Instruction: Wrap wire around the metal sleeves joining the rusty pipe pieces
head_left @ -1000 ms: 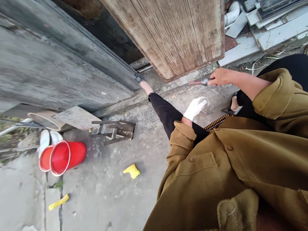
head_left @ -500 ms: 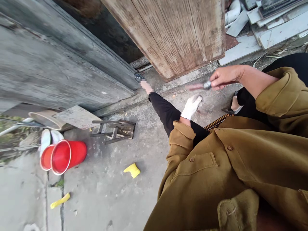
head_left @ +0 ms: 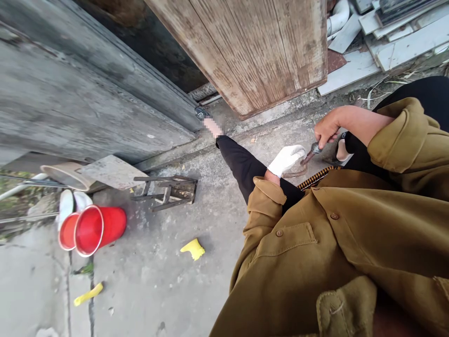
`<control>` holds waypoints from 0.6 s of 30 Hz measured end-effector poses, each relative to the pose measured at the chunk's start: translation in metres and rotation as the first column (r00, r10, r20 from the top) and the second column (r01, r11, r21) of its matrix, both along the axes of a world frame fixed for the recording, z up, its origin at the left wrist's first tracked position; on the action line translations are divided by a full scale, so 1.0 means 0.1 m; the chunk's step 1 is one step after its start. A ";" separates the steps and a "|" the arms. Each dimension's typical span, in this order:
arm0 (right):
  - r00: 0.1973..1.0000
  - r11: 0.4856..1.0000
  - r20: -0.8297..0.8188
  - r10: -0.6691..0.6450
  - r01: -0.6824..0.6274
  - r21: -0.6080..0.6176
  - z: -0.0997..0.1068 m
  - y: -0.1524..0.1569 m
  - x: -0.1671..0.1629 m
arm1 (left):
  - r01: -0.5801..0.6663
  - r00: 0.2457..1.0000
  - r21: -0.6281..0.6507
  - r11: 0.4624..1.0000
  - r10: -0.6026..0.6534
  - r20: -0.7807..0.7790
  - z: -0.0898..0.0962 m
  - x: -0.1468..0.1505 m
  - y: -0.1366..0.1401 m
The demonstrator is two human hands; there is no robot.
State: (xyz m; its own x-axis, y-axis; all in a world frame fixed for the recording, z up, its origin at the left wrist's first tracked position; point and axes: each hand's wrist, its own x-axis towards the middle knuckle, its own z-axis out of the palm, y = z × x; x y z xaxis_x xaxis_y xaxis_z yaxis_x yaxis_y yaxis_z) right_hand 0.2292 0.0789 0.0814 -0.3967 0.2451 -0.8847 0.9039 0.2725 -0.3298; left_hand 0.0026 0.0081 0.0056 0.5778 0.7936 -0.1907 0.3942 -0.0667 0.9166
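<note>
My right hand (head_left: 328, 126), bare, is wrapped round the grey, wire-bound-looking grip of a rusty brown tool (head_left: 310, 154); its exact kind is unclear. The tool points down and left, its far end close to the fingertips of my left hand (head_left: 286, 160). That hand wears a white glove, and its fingers are pinched together; whatever is between them is too small to make out. Below the glove, a thin curved reddish-brown piece (head_left: 295, 175) shows near the ground. I cannot tell whether it joins the tool.
A weathered wooden panel (head_left: 266, 51) stands ahead, with stacked boards (head_left: 354, 70) to its right. On the concrete at left are a small wooden stool (head_left: 175, 192), a red bucket (head_left: 114, 227) and yellow pieces (head_left: 193, 249). My black-trousered leg (head_left: 238, 159) stretches forward.
My right hand has moved slightly right and down, swinging the tool from nearly level to pointing down and left. My gloved left hand has shifted a little right, closer to the tool.
</note>
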 end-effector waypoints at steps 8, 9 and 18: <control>0.456 0.863 -0.736 -0.500 0.326 -0.385 0.05 0.08 0.21 | -0.241 0.921 -0.176 0.954 0.282 0.268 -0.02 -0.10 0.04; 0.317 0.819 -0.774 -0.549 0.387 -0.422 0.04 0.10 0.20 | -0.227 0.916 -0.179 0.957 0.272 0.295 -0.02 -0.11 0.04; 0.918 0.813 -0.267 -0.292 0.386 0.437 -0.01 0.11 -0.06 | -0.023 0.982 -0.105 0.994 0.042 0.184 -0.01 -0.02 0.02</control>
